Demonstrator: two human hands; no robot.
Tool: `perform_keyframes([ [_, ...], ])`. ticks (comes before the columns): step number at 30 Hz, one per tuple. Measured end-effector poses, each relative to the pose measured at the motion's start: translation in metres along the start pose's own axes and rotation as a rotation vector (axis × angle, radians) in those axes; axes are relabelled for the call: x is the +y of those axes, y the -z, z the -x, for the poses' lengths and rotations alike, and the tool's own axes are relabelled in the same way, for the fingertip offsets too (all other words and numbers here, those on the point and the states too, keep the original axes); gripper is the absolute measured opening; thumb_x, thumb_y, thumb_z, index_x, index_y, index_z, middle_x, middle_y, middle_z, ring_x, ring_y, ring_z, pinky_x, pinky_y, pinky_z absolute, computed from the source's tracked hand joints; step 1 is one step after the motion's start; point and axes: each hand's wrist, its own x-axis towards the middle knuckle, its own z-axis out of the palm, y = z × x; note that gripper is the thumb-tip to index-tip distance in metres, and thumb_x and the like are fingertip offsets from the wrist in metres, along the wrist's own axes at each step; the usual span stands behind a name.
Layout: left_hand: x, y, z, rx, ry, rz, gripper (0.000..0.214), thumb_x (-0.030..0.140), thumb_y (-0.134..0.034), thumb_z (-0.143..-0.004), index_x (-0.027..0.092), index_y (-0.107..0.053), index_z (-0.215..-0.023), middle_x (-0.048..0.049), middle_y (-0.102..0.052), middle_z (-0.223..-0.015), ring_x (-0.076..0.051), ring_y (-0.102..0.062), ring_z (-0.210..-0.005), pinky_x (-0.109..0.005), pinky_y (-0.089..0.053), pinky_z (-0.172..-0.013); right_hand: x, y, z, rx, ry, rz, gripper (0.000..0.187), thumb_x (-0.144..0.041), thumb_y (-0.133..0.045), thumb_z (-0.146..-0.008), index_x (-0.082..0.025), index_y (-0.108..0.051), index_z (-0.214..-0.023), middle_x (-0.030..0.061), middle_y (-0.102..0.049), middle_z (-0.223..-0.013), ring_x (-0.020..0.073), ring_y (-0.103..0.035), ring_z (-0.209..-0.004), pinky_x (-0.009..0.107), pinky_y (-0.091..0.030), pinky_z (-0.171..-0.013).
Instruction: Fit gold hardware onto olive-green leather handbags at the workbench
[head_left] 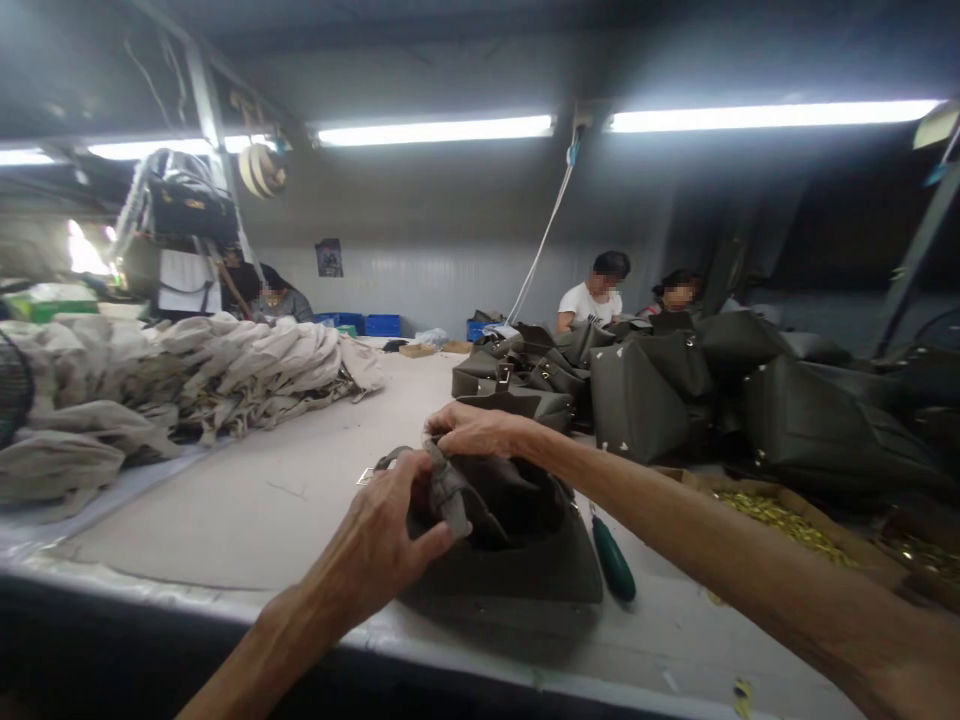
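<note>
A dark olive leather bag point(517, 550) lies on the worktable point(247, 510) right in front of me. My left hand point(382, 545) pinches a grey strap point(450, 495) at the bag's near rim, thumb and fingers closed on it. My right hand point(476, 430) reaches over from the right and grips the bag's far rim where the strap ends, fingers curled. A tool with a green handle point(613, 560) lies on the table just right of the bag.
A heap of beige cloth bags point(187, 375) fills the left side. Several finished dark olive bags point(675, 400) are piled on the right. A box of brass fittings point(780, 520) sits near my right forearm. Other people sit at the far end.
</note>
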Motion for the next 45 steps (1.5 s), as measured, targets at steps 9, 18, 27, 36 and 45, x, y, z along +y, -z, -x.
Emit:
perform_keyframes([
  [9,-0.001,-0.006,-0.010,0.035,-0.106,-0.197,0.034,0.018,-0.043,-0.085,0.019,-0.056,-0.117,-0.0094,-0.066,-0.102,-0.023,-0.061,-0.087,-0.036,-0.049,-0.079,0.009,-0.016,0.063,0.402,-0.122,0.482,0.008,-0.020,-0.061,-0.082,-0.015,-0.055,-0.084,0.0029,-0.055,-0.078,0.0160,-0.048,-0.075,0.027,-0.032,-0.067],
  [18,0.009,-0.003,-0.032,0.167,0.172,-0.219,0.026,0.029,-0.045,-0.088,0.017,-0.066,-0.097,-0.0083,-0.070,-0.078,-0.023,-0.066,-0.071,-0.031,-0.044,-0.068,0.000,-0.011,0.089,0.015,-0.274,0.731,0.032,-0.045,-0.065,-0.079,-0.014,-0.068,-0.091,0.0110,-0.068,-0.090,0.0217,-0.062,-0.079,0.027,-0.042,-0.063],
  [27,0.000,0.002,-0.029,0.200,0.133,-0.064,0.024,0.029,-0.044,-0.089,0.017,-0.063,-0.097,-0.0044,-0.066,-0.075,-0.018,-0.062,-0.064,-0.028,-0.043,-0.063,0.023,-0.022,0.066,0.048,-0.392,0.756,0.021,-0.014,-0.063,-0.072,-0.010,-0.069,-0.092,0.0166,-0.068,-0.095,0.0246,-0.065,-0.080,0.026,-0.043,-0.059],
  [36,0.004,0.004,-0.028,0.025,-0.190,-0.225,0.026,0.026,-0.037,-0.093,0.016,-0.061,-0.090,-0.0087,-0.046,-0.138,-0.018,-0.062,-0.086,-0.035,-0.046,-0.080,0.025,0.007,0.104,0.446,-0.403,0.785,0.033,-0.016,-0.049,-0.083,-0.010,-0.049,-0.116,0.0136,-0.063,-0.096,0.0249,-0.059,-0.089,0.029,-0.037,-0.070],
  [45,0.011,-0.001,-0.034,-0.143,-0.353,-0.398,0.022,0.025,-0.035,-0.094,0.020,-0.055,-0.098,-0.0102,-0.062,-0.109,-0.029,-0.045,-0.118,-0.047,-0.037,-0.089,0.030,0.025,0.108,0.357,-0.313,0.664,0.028,-0.002,-0.045,-0.078,-0.016,-0.062,-0.095,0.0072,-0.066,-0.087,0.0188,-0.061,-0.083,0.024,-0.038,-0.070],
])
